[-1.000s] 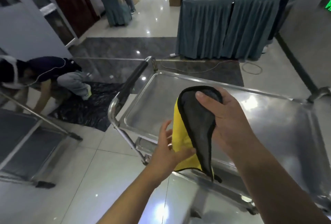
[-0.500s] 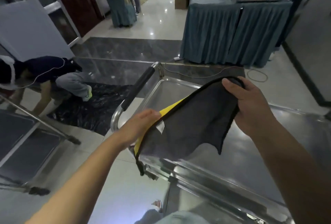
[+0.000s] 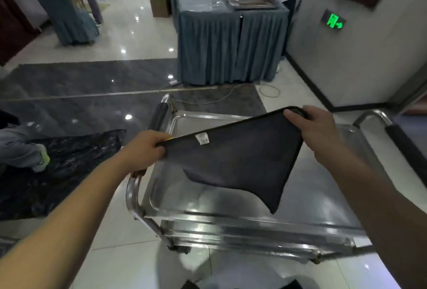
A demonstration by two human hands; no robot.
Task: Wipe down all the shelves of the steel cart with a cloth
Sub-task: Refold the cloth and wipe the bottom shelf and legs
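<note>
A dark grey cloth [image 3: 233, 159] with a black edge, a small white label and a sliver of yellow backing hangs spread out above the steel cart's top shelf [image 3: 208, 198]. My left hand [image 3: 145, 150] pinches its left corner. My right hand [image 3: 316, 127] grips its right corner, slightly higher and farther away. The cloth's lower part droops toward the shelf; whether it touches the steel I cannot tell. The cart's lower shelves are hidden under the top one.
The cart has black-sleeved handles at its left [image 3: 159, 115] and right [image 3: 402, 145] ends. A table with a blue skirt [image 3: 231, 46] stands beyond, with a person at it. Another person crouches on black plastic sheeting [image 3: 57, 168] at left. A cable [image 3: 231, 94] lies on the floor.
The cloth went from bunched in my right hand to stretched flat between both hands. My hands moved apart, and the view lifted a little.
</note>
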